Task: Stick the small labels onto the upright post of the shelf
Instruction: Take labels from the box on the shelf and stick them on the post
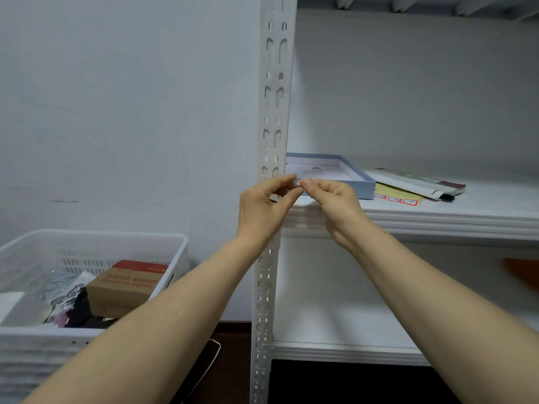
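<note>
The left hand point(262, 207) and right hand point(335, 199) meet just in front of the post, thumb and fingertips of each pinching one small label point(299, 184). Probably peeling or readying it. Best bet imo: hold it by the edges only, line it up on the upright post point(274, 97) clear of the slots, then press flat. Yellow label sheet point(396, 196) lies on the shelf behind.
</note>
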The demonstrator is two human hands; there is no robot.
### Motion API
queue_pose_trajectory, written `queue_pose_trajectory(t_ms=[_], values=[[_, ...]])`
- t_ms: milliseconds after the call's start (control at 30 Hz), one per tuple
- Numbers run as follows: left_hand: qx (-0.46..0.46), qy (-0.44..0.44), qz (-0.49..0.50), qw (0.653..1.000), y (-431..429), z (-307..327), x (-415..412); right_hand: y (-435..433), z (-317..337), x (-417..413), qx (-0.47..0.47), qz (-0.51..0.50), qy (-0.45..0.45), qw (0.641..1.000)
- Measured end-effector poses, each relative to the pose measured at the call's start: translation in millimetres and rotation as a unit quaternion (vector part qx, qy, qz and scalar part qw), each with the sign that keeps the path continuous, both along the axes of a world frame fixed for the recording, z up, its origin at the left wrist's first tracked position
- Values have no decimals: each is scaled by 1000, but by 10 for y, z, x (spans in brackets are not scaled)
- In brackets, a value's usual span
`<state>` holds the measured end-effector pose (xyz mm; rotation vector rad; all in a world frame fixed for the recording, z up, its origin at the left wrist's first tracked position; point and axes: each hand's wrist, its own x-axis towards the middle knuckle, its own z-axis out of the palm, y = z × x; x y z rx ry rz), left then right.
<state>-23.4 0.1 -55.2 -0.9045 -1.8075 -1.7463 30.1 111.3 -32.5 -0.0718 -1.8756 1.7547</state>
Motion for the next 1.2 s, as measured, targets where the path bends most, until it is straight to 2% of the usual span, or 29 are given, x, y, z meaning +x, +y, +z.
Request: queue_pose_trajectory(t_ms=[333,533,700,867,933,1033,1100,1167,1200], values=[[5,19,-16,1000,6,8,-62,-15,63,15,-46,-6,-93,995],[-27,91,-15,995,-25,13,-155,-1,112,20,-75,7,-129,989],[-84,188,-4,979,-50,27,-208,50,190,84,-164,119,-255,945],[-149,273,4,950,-109,28,-234,82,223,116,-161,143,-294,931],[-153,283,10,947,-122,50,-222,78,214,119,-178,148,-296,927],[-137,214,31,967,-101,117,-149,50,192,109,-215,166,-273,923],[-116,81,15,990,-87,177,-101,28,177,104,-214,166,-253,929],[-84,-43,-33,995,-94,214,-79,15,174,98,-178,129,-227,949],[-71,-75,-45,994,-108,223,-78,16,173,89,-159,103,-205,960]])
